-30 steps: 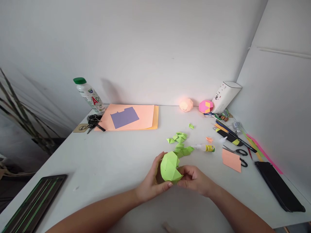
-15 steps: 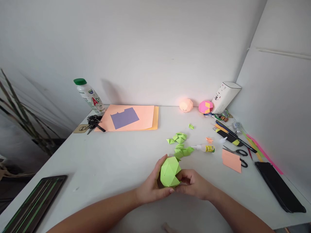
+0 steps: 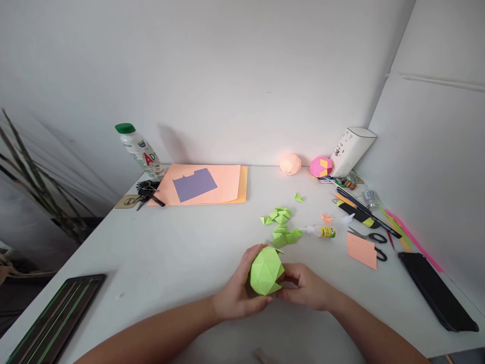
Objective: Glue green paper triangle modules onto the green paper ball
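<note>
A green faceted paper ball (image 3: 265, 271), with pointed flaps along its right side, is held low over the table. My left hand (image 3: 242, 293) wraps round it from the left, fingers behind and thumb below. At its lower right edge my right hand (image 3: 303, 288) pinches a flap between thumb and fingers; the fingertips are partly hidden. Just beyond the ball lie folded green paper pieces (image 3: 285, 236), with more green pieces (image 3: 281, 215) behind them. A small glue bottle (image 3: 320, 231) rests on its side to their right.
Scissors (image 3: 373, 237) lie partly under a peach paper sheet (image 3: 361, 250) at right, near a cutter (image 3: 356, 214) and a black case (image 3: 435, 290). Peach sheets (image 3: 227, 184), a white bottle (image 3: 142, 151) and keys (image 3: 146, 192) are at back left. Two paper balls (image 3: 290, 165) stand by the wall.
The green paper ball has tilted and shifted slightly in my hands. Both hands keep their hold, with my right hand still at its right edge.
</note>
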`<state>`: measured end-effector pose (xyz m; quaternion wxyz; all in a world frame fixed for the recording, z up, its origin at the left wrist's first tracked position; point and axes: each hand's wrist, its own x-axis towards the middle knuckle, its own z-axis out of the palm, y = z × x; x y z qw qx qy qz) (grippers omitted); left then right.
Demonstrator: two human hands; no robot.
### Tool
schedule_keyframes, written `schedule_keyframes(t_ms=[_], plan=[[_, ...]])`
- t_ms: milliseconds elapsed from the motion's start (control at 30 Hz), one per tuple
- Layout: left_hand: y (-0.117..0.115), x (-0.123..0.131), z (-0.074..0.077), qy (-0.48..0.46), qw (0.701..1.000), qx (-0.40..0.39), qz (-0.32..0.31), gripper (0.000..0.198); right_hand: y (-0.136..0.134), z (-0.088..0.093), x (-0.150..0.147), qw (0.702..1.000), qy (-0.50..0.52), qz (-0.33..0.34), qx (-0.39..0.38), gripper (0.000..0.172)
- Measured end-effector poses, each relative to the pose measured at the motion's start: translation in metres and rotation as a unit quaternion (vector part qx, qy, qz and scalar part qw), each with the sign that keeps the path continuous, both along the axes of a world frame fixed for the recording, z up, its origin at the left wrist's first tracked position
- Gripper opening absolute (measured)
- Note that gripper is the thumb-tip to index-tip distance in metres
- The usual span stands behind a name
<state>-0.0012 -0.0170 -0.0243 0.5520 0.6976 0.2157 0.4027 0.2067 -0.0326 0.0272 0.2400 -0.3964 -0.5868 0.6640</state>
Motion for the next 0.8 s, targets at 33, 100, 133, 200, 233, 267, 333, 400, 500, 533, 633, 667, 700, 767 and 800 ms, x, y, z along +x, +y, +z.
schedule_keyframes(t_ms=[33,100,133,200,233,267,333,400,500,533,633,667,700,767,800], plan=[[0.000,0.000,0.000,-0.007,1.000,-0.016,-0.001,0.087,0.001,0.001,0.001,1.000,-0.005,0.005,0.008,0.026],[-0.001,0.001,-0.001,-0.026,0.996,-0.080,-0.013,0.088,0.003,0.004,0.005,0.999,-0.018,0.012,0.030,0.030],[-0.001,0.001,-0.001,-0.037,0.992,-0.122,-0.022,0.089,0.004,0.005,0.007,0.999,-0.022,0.012,0.039,0.030],[0.000,0.001,0.001,-0.051,0.978,-0.197,-0.035,0.091,0.007,0.004,0.011,0.999,-0.021,-0.004,0.050,0.028],[0.000,0.001,0.003,-0.056,0.972,-0.225,-0.035,0.093,0.009,0.003,0.013,0.998,-0.018,-0.020,0.053,0.026],[0.000,0.001,0.004,-0.058,0.968,-0.243,-0.032,0.094,0.011,0.000,0.015,0.997,-0.018,-0.040,0.058,0.023],[0.002,0.000,0.007,-0.057,0.963,-0.263,-0.023,0.096,0.015,-0.006,0.020,0.989,-0.056,-0.096,0.100,0.018],[0.002,0.000,0.009,-0.053,0.961,-0.271,-0.018,0.097,0.020,-0.013,0.024,0.964,-0.123,-0.164,0.168,0.018],[0.003,0.000,0.009,-0.048,0.961,-0.271,-0.019,0.096,0.030,-0.023,0.032,0.914,-0.193,-0.254,0.251,0.019],[0.003,0.000,0.009,-0.048,0.961,-0.270,-0.020,0.095,0.033,-0.025,0.035,0.899,-0.204,-0.274,0.273,0.019],[0.004,0.001,0.010,-0.048,0.961,-0.273,-0.020,0.096,0.040,-0.032,0.040,0.855,-0.242,-0.304,0.343,0.016],[0.004,0.001,0.011,-0.046,0.961,-0.274,-0.019,0.096,0.042,-0.034,0.041,0.845,-0.254,-0.301,0.362,0.017],[0.004,0.002,0.012,-0.043,0.961,-0.273,-0.018,0.096,0.042,-0.036,0.041,0.837,-0.266,-0.293,0.377,0.018],[0.005,0.001,0.014,-0.037,0.961,-0.273,-0.016,0.095,0.043,-0.039,0.040,0.829,-0.285,-0.267,0.399,0.025],[0.005,0.001,0.014,-0.036,0.961,-0.273,-0.013,0.094,0.042,-0.040,0.039,0.828,-0.293,-0.251,0.408,0.029]])
